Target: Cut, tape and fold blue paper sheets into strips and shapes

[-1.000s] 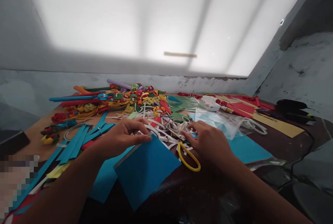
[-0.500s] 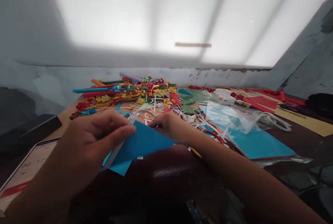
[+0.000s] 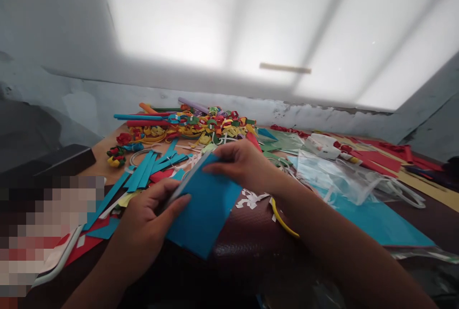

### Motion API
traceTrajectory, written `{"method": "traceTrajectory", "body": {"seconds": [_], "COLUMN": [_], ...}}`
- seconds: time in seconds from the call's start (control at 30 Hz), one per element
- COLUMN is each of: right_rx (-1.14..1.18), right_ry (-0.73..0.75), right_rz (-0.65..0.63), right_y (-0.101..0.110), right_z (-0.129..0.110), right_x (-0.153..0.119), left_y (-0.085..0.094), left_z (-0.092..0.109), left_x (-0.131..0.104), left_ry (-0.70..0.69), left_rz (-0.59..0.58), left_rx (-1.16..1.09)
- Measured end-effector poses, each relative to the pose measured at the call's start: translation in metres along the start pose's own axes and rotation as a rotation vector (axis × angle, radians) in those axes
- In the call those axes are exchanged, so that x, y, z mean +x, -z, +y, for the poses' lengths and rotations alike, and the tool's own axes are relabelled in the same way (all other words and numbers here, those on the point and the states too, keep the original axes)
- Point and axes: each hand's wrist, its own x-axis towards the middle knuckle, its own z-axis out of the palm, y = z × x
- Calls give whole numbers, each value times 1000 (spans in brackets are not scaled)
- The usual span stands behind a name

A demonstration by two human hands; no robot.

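Between my hands a sheet of blue paper (image 3: 206,208) is held up above the table's front edge, tilted, with a whitish strip running along its upper left edge. My left hand (image 3: 148,220) pinches that edge at its lower part, thumb on the blue face. Higher up, my right hand (image 3: 240,163) grips the same edge near the top corner, its thumb and fingers pressed together on the paper. Behind my left hand lie several cut blue paper strips (image 3: 143,170). Small white paper scraps (image 3: 251,199) lie just beyond the sheet.
A heap of colourful paper chains (image 3: 215,125) stands at the back. A phone (image 3: 68,247), partly blurred out, lies at left. On the right are a clear plastic bag (image 3: 344,175) over blue sheets (image 3: 380,225) and red paper (image 3: 380,160). Yellow scissor handles (image 3: 283,220) lie near my right forearm.
The blue paper has swung from a slanted, blurred position to facing me more fully. My right hand has come up to its top edge, and the view has shifted left.
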Motion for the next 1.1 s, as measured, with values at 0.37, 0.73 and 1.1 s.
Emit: {"method": "traceTrajectory", "body": {"seconds": [0.37,0.73,1.1], "right_rx": [-702,-472,-388], "right_ry": [798,567,566], "right_rz": [398,397,215], "right_y": [-55,-76,-76], "right_z": [11,33,32], "right_x": [-2,-3,-7], "left_y": [-8,-15,-22], "left_z": [-34,-24,-24], "left_x": [5,-8,-10], "left_ry": [77,-62,-112], "left_rz": [169,252,288], "left_rx": [-342,-129,168]}}
